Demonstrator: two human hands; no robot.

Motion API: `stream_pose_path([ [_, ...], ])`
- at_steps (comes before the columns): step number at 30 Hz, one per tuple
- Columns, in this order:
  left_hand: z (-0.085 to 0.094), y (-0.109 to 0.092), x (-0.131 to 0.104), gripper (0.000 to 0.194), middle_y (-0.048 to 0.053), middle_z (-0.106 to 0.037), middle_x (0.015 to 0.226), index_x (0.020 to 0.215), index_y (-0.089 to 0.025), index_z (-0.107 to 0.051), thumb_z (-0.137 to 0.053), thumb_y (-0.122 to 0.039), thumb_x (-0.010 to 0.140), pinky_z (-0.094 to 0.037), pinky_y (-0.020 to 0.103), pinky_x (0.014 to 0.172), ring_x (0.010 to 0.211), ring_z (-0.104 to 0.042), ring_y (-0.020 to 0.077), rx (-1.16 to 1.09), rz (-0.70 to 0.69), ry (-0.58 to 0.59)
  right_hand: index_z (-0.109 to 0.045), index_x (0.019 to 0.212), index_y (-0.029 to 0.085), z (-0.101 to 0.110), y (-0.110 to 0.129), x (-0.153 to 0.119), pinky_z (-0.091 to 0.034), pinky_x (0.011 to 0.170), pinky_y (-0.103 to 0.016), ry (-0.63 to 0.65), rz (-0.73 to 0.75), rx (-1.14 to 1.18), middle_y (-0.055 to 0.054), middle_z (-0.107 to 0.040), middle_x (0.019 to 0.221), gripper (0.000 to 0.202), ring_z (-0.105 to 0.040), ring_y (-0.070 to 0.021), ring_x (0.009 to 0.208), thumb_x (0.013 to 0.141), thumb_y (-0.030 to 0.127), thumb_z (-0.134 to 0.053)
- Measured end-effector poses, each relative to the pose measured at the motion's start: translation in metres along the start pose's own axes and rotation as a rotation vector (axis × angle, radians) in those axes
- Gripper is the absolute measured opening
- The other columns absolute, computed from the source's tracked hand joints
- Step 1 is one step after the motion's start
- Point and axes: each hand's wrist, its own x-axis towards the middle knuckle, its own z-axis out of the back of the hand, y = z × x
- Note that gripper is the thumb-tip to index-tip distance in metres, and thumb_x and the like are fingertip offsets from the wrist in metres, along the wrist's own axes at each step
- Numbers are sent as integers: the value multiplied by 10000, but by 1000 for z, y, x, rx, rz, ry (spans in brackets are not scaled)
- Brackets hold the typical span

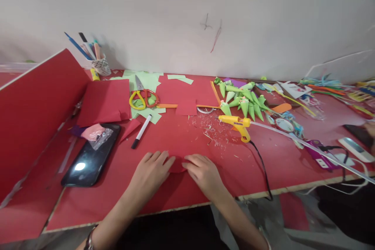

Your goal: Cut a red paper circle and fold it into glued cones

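Note:
A small piece of red paper (177, 165) lies on the red table near its front edge, between my two hands. The fingers of my left hand (154, 168) are bent together over its left side. On its right side, the fingers of my right hand (202, 172) close on the edge. Much of the paper blends with the table. Beyond my left hand lies a white marker with a black cap (141, 131). A yellow glue gun (238, 125) rests on its side beyond my right hand, near scattered paper scraps (215, 134).
A black phone (91, 158) lies at the left, near a red upright board (38, 113). Scissors (143, 98), red sheets (105, 99) and a pen cup (101, 65) stand behind. Green paper cones (244, 99) and a purple power strip (322, 155) lie at the right.

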Motion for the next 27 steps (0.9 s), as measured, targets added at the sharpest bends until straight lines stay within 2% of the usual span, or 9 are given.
stream_pose_path([
  [4, -3, -5, -1, 221, 47, -641, 858, 969, -183, -589, -483, -78, 806, -414, 334, 678, 779, -583, 210, -34, -116, -15, -627, 964, 214, 7, -7, -6, -431, 881, -355, 52, -6, 57, -32, -633, 1078, 181, -581, -182, 947, 823, 180, -518],
  [7, -8, -12, 1, 202, 49, -638, 801, 922, -152, -599, -490, -48, 787, -422, 310, 622, 693, -587, 194, -44, -104, 14, -631, 938, 192, 9, -8, -10, -426, 889, -379, 43, -21, 57, -57, -627, 1084, 157, -571, -202, 977, 829, 185, -518],
  [9, -11, -15, 2, 151, 47, -628, 760, 873, -153, -610, -509, -82, 785, -424, 308, 595, 656, -583, 195, -64, -65, 13, -636, 909, 193, 8, -8, -12, -460, 834, -355, 28, -74, 97, -53, -642, 1043, 148, -583, -196, 947, 839, 179, -506],
  [12, -13, -12, 3, 104, 37, -623, 809, 861, -185, -616, -535, -171, 795, -434, 304, 637, 731, -591, 196, -202, 12, -26, -638, 887, 205, 5, -8, -13, -478, 798, -341, 22, -139, 186, -40, -651, 1008, 144, -590, -187, 914, 840, 177, -505],
  [16, -15, -6, 2, 125, -7, -610, 891, 881, -237, -620, -510, -251, 824, -424, 228, 637, 766, -589, 137, -430, 196, -40, -637, 845, 206, 2, -9, -12, -468, 812, -345, -25, -199, 279, -45, -637, 1002, 127, -573, -187, 920, 831, 172, -516],
  [21, -19, -9, 3, 166, -13, -597, 820, 769, -199, -606, -504, -318, 822, -382, 207, 552, 621, -550, 106, -424, 369, -55, -629, 813, 216, 3, -8, -9, -472, 793, -341, -58, -289, 346, -56, -608, 983, 115, -556, -188, 905, 826, 193, -517],
  [27, -22, -9, 4, 261, -20, -568, 744, 652, -183, -550, -483, -362, 831, -325, 199, 492, 552, -505, 91, -394, 429, -69, -612, 773, 214, 3, -8, -7, -458, 799, -352, -78, -339, 342, -56, -593, 931, 92, -551, -197, 901, 816, 215, -530],
])
